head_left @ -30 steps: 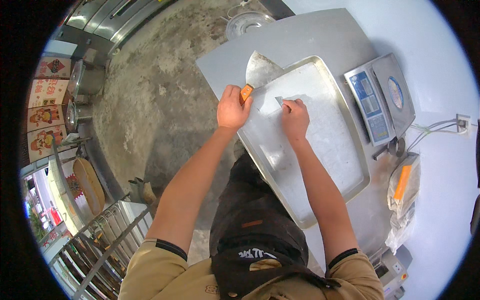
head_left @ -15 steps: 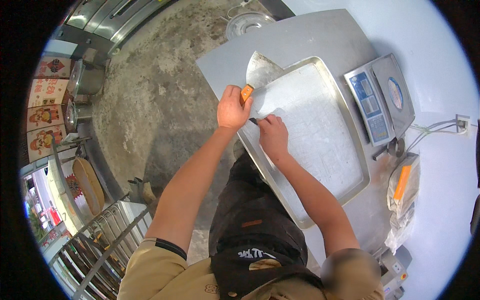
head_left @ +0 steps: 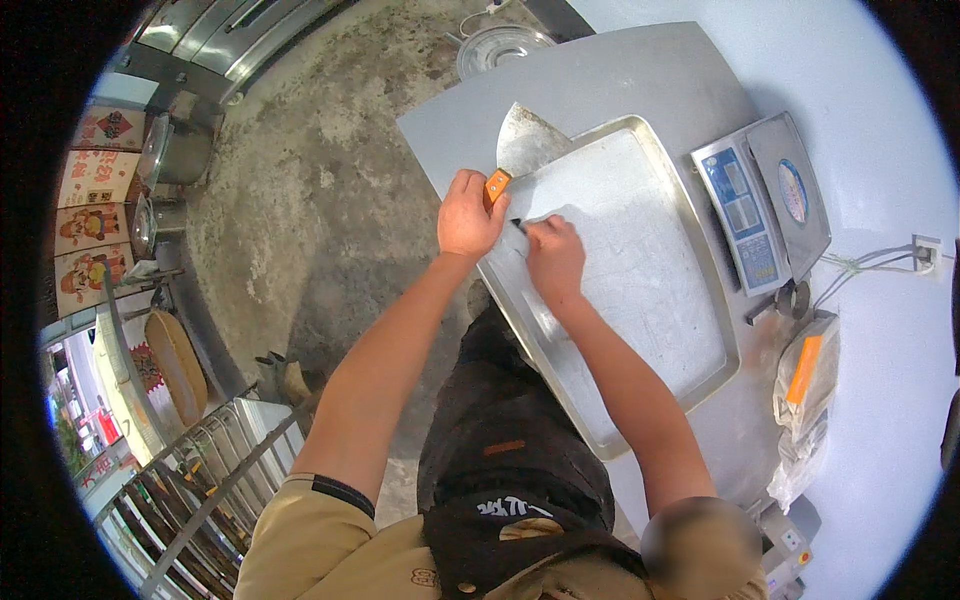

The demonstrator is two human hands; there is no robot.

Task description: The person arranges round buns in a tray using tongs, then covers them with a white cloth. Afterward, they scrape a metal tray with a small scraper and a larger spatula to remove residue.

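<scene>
Left hand: closed around the orange handle of a scraper [head_left: 496,187], beside the left side of the tray; the hand [head_left: 468,218] has its thumb toward the right hand.
Scraper blade: broad and flat, pointing away from the person at the tray's far left corner. If the hold on the handle loosened, the scraper could probably slide or drop off the tray's edge.
Right hand: fingers drawn narrow in a pinch on a small dark piece [head_left: 517,225]; the hand [head_left: 556,262] is over the tray's left part. Whether the piece touches the metal cannot be told.
Gap between hands: small, the dark piece pointing toward the left thumb. A slip leftward could strike that thumb; whether the piece has a sharp edge cannot be made out.
Tray: a shallow metal tray [head_left: 650,310] on the grey table [head_left: 640,75], set slantwise. Its side nearest the person seems to reach the table's edge, perhaps past it, so hard pressure there might shift or tip it.
Scale: the weighing scale [head_left: 735,205] stands to the tray's right, near its rim; a sideways shove on the tray could bump it.
</scene>
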